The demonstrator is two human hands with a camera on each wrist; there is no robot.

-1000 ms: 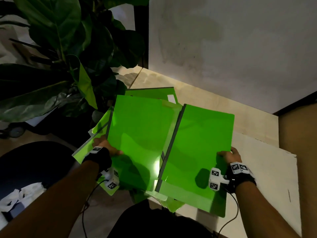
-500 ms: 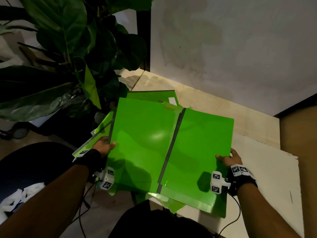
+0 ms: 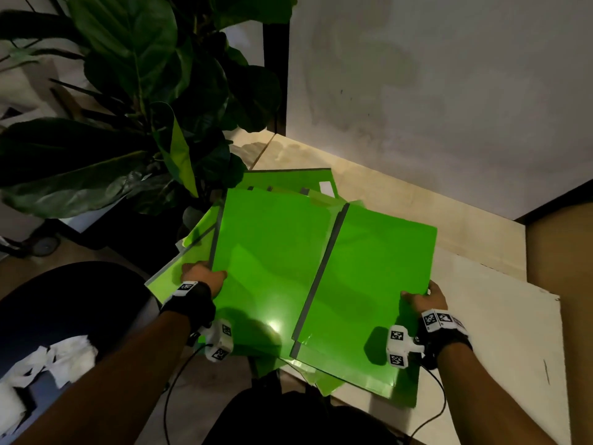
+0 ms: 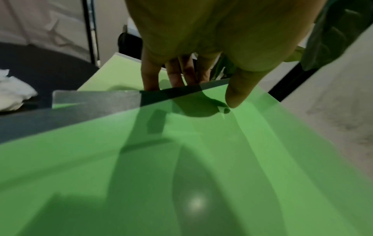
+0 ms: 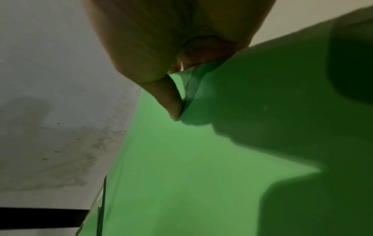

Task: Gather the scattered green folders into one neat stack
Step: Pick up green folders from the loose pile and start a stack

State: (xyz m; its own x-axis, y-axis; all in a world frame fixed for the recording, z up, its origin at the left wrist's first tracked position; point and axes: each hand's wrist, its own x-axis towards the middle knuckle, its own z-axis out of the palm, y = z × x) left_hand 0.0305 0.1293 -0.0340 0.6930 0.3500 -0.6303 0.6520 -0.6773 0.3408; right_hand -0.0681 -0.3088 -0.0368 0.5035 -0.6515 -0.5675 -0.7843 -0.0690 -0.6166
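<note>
Several bright green folders with grey spines overlap loosely at the near left corner of the pale wooden table (image 3: 481, 316). The left top folder (image 3: 269, 261) lies beside the right top folder (image 3: 372, 284); more green folders (image 3: 288, 179) stick out behind and below. My left hand (image 3: 200, 277) grips the left folder's spine edge, thumb on top (image 4: 236, 94), fingers (image 4: 177, 75) underneath. My right hand (image 3: 423, 297) pinches the right folder's outer edge (image 5: 187, 95), thumb (image 5: 171, 102) on top, fingers hidden below.
A large dark-leaved plant (image 3: 128, 107) stands left of the table, close to the folders' far left corner. A white wall (image 3: 433, 91) backs the table. A black round seat (image 3: 64, 316) with white cloth (image 3: 48, 364) sits lower left. Bare tabletop lies right of the folders.
Both hands have shifted the folders slightly toward me and to the left. The left hand moved from under the pile's left edge to gripping the top left folder's spine.
</note>
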